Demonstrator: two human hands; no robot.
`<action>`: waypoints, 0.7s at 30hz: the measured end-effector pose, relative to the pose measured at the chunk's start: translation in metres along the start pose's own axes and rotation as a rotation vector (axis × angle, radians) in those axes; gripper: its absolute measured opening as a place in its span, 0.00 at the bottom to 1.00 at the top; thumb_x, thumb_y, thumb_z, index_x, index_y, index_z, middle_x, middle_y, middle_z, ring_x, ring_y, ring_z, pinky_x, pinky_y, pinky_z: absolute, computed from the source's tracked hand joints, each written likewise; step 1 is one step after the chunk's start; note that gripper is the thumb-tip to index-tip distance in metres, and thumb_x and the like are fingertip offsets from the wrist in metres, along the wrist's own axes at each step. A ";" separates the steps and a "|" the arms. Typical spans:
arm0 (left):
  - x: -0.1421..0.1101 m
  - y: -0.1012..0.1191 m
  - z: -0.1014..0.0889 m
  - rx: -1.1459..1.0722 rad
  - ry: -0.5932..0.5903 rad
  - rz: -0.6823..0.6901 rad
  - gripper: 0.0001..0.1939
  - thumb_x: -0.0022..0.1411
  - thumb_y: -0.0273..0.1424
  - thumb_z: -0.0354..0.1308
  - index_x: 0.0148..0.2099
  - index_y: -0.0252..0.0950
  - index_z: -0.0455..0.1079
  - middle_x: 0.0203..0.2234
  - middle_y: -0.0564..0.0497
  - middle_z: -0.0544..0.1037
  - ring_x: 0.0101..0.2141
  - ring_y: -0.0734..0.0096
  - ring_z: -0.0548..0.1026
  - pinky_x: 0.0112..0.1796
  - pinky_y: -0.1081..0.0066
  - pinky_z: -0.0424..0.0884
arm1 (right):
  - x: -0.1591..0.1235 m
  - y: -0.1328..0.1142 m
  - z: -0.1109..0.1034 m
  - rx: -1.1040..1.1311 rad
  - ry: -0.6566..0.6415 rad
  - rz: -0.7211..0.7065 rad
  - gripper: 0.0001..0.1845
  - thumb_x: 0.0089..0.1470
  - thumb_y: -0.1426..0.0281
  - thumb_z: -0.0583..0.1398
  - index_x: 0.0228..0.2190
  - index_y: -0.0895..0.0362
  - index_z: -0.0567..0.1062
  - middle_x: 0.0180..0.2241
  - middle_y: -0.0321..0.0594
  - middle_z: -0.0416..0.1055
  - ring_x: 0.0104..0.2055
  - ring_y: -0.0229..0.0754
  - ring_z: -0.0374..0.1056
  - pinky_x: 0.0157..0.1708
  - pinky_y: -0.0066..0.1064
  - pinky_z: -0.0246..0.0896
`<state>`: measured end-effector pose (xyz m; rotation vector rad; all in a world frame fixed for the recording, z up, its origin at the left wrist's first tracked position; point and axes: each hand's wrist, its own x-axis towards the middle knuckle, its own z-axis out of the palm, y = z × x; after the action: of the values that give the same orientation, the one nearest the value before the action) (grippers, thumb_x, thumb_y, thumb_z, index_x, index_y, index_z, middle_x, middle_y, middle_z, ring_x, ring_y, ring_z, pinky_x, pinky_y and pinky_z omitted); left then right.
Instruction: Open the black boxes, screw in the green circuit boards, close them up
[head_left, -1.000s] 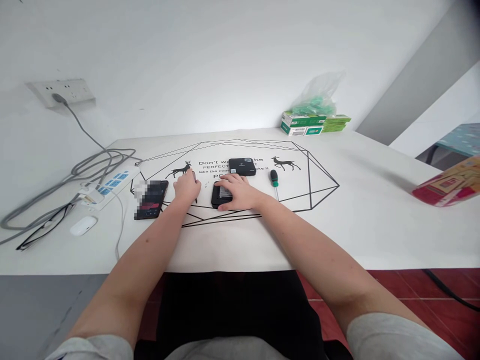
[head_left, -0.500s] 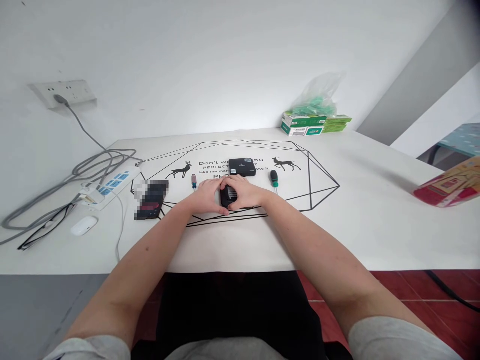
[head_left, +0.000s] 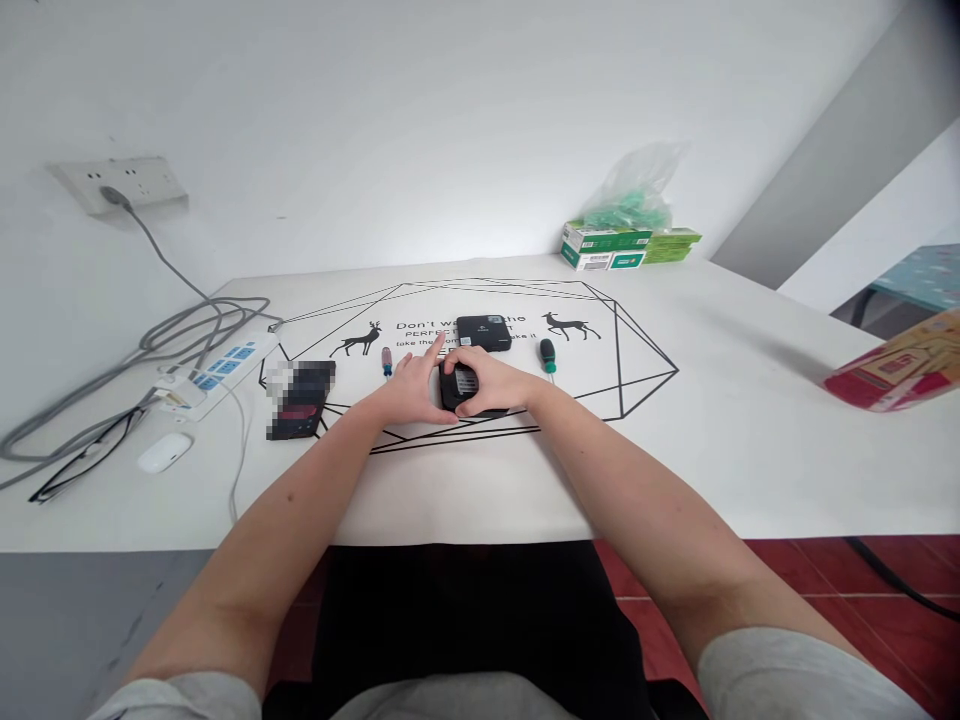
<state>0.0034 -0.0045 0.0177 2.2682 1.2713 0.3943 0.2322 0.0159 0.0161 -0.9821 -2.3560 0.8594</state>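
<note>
Step in hand, judging by the hands: holding the black case (head_left: 451, 391) and setting the grip. It sits in front of the person, at the tabletop (head_left: 480, 490); can't tell if it's flat down or slightly lifted. Right hand (head_left: 496, 384) is clamped on it, fingers over the far edge, thumb on the near side, palm hiding its right part. Left hand (head_left: 409, 390) is at the case's left side, thumb and forefinger spread wide; contact there can't be told. Thumbs nearly meet at the near edge of the case.

Around the case: second black box (head_left: 484, 333) just beyond it, red-and-blue screwdriver (head_left: 387, 361) to its left past the left hand, green-and-black screwdriver (head_left: 548, 355) to its right, phone (head_left: 301, 410) farther left. Both screwdrivers are out of the hands.

Next move, as a judgement, calls for a steady right-hand hold and a firm left-hand seat on the case's side, with even pressure.
</note>
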 end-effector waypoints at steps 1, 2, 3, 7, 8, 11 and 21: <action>-0.001 0.001 0.000 0.009 -0.004 -0.004 0.77 0.49 0.51 0.77 0.84 0.45 0.28 0.74 0.40 0.65 0.77 0.29 0.48 0.74 0.34 0.38 | 0.000 0.002 0.000 0.020 0.014 0.000 0.32 0.36 0.63 0.73 0.44 0.51 0.71 0.49 0.42 0.70 0.58 0.58 0.61 0.60 0.52 0.62; -0.001 0.002 0.000 0.021 -0.005 -0.006 0.77 0.49 0.51 0.76 0.84 0.44 0.26 0.74 0.39 0.67 0.77 0.29 0.49 0.73 0.34 0.39 | 0.001 0.004 -0.001 0.050 0.036 -0.003 0.32 0.36 0.63 0.73 0.45 0.51 0.71 0.49 0.42 0.70 0.59 0.58 0.61 0.61 0.52 0.62; -0.001 0.002 0.000 0.034 -0.007 -0.006 0.78 0.49 0.51 0.76 0.84 0.43 0.26 0.73 0.38 0.68 0.77 0.28 0.50 0.73 0.34 0.40 | 0.001 0.006 -0.002 0.091 0.070 -0.011 0.32 0.36 0.62 0.73 0.45 0.51 0.71 0.51 0.42 0.70 0.59 0.57 0.62 0.62 0.53 0.62; 0.002 -0.003 0.003 0.106 -0.010 0.031 0.75 0.53 0.53 0.73 0.84 0.38 0.26 0.71 0.35 0.71 0.75 0.31 0.58 0.73 0.34 0.40 | 0.002 0.012 -0.006 0.313 0.239 -0.063 0.37 0.39 0.60 0.74 0.52 0.52 0.73 0.59 0.45 0.70 0.64 0.56 0.66 0.69 0.52 0.57; 0.003 -0.006 0.003 0.132 -0.009 0.051 0.73 0.54 0.53 0.72 0.84 0.37 0.29 0.71 0.35 0.70 0.74 0.33 0.60 0.74 0.35 0.39 | 0.002 0.013 -0.007 0.365 0.267 -0.063 0.40 0.40 0.59 0.74 0.55 0.51 0.73 0.61 0.45 0.70 0.66 0.56 0.65 0.70 0.51 0.56; 0.008 -0.014 0.006 0.228 -0.007 0.094 0.60 0.57 0.55 0.69 0.81 0.37 0.51 0.72 0.35 0.67 0.73 0.36 0.61 0.75 0.37 0.35 | 0.001 0.013 -0.008 0.492 0.327 -0.035 0.44 0.45 0.54 0.73 0.62 0.48 0.72 0.66 0.46 0.70 0.71 0.57 0.61 0.71 0.51 0.55; 0.010 -0.026 0.005 0.400 0.051 -0.009 0.43 0.65 0.58 0.61 0.74 0.40 0.67 0.75 0.35 0.64 0.75 0.39 0.57 0.73 0.32 0.34 | -0.008 -0.005 -0.014 0.678 0.114 -0.132 0.34 0.48 0.45 0.73 0.48 0.51 0.76 0.53 0.43 0.72 0.56 0.52 0.68 0.57 0.44 0.64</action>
<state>-0.0070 0.0141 -0.0009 2.5915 1.4954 0.2083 0.2437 0.0125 0.0285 -0.5637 -1.7964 1.3727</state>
